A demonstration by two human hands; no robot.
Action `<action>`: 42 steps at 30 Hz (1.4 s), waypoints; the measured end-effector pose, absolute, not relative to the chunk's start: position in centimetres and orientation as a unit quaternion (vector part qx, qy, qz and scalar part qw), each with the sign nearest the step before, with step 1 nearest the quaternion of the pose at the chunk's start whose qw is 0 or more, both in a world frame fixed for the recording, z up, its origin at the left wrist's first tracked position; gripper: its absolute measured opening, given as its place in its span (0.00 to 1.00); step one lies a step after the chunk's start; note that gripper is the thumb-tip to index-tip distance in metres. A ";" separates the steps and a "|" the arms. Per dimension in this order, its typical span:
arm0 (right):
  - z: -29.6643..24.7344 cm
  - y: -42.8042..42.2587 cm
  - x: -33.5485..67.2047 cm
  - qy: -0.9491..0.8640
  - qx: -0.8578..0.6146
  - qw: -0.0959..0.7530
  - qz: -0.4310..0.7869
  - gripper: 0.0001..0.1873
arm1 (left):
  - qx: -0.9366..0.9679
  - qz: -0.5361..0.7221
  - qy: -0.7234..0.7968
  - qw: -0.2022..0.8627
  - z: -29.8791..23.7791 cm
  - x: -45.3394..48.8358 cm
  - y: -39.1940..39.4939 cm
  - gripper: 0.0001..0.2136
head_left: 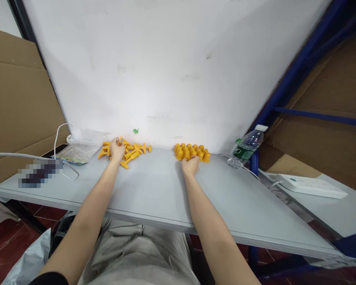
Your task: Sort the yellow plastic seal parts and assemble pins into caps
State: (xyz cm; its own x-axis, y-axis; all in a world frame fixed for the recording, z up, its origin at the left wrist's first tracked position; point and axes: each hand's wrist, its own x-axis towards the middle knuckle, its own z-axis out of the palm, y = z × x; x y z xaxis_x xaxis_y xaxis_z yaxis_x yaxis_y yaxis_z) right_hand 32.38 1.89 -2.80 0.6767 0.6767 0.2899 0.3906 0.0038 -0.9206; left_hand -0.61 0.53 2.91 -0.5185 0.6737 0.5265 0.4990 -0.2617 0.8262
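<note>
My left hand (117, 149) reaches into a loose pile of yellow plastic pieces (133, 155) with T-shaped ends, at the left back of the table. Its fingers are pinched together at the top of the pile, on a yellow piece that they partly cover. Small shiny bits show among the pieces. To the right, my right hand (191, 165) is at the front of a tight group of yellow cup-shaped pieces (192, 149) standing in rows. The fingers of this hand are curled against the front row, and whatever they hold is hidden.
A clear plastic bottle (247, 147) with a green label leans at the right back. Beyond the table's right edge lies a white power strip (311, 186). Plastic bags (78, 153) and a white cable (57, 138) lie at left. A white panel (172, 79) rises behind.
</note>
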 end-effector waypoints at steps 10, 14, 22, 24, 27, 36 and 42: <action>-1.7 1.2 30.3 -0.529 -0.611 0.589 -0.023 0.15 | 0.719 0.314 0.620 -0.032 7.5 -8.2 1.7 0.13; -1.9 1.1 29.7 -0.571 -0.587 0.573 -0.038 0.15 | 0.764 0.178 0.617 -0.053 6.8 -9.1 1.7 0.17; -2.2 1.0 29.6 -0.611 -0.563 0.556 -0.004 0.14 | 0.766 0.047 0.639 -0.053 4.7 -9.8 1.4 0.33; -2.2 1.0 29.5 -0.617 -0.558 0.554 0.007 0.14 | 0.764 0.043 0.643 -0.039 4.6 -9.7 1.4 0.35; -2.2 0.8 29.4 -0.631 -0.552 0.546 0.018 0.15 | 0.758 0.042 0.651 -0.015 4.9 -9.4 1.9 0.35; -2.2 0.7 29.3 -0.644 -0.544 0.537 0.021 0.14 | 0.709 0.178 0.681 0.050 5.2 -8.4 3.3 0.23; -2.6 1.1 29.3 -0.644 -0.536 0.545 0.027 0.14 | 0.696 0.209 0.686 0.042 5.5 -8.1 2.8 0.14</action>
State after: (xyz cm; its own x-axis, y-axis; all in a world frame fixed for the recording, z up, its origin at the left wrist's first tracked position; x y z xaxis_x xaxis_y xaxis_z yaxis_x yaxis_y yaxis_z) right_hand 29.31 1.06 -2.65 0.1693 0.7195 0.6735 0.6613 0.4238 -0.6189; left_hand -8.11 2.80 5.49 -0.0279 0.9722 0.2324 0.9371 -0.0556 0.3447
